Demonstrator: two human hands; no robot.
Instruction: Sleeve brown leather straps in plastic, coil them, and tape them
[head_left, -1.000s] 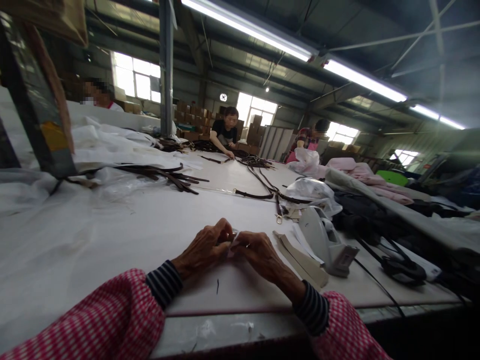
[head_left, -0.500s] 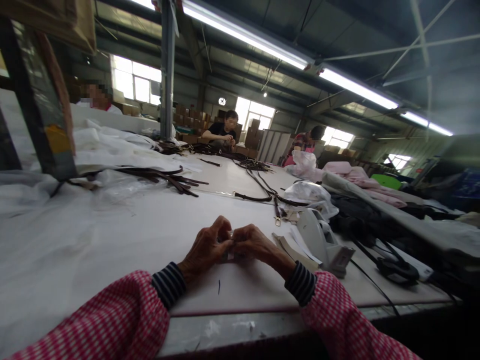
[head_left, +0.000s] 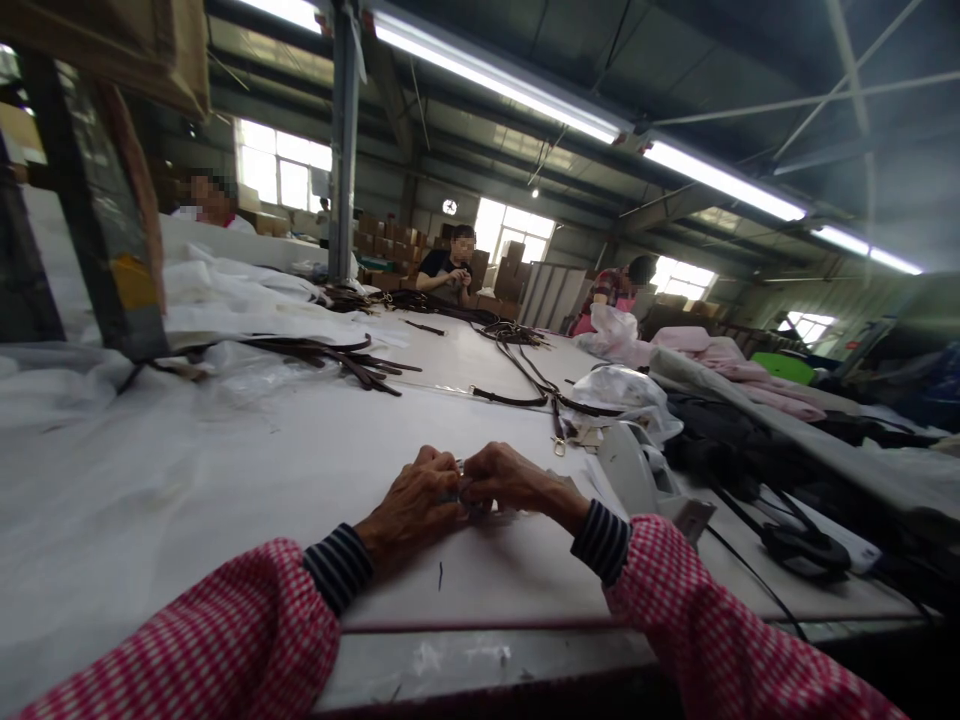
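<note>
Two hands, the left hand (head_left: 411,507) and the right hand (head_left: 517,478), are working low in the middle, their fingers pinching a tiny metal piece (head_left: 460,467) that seems hard and slippery, best held by its edges.

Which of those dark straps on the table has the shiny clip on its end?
The long strap running down the middle of the table, with a brass-coloured clip beside the plastic bag. The loose pile to the left shows no such clip.
</note>
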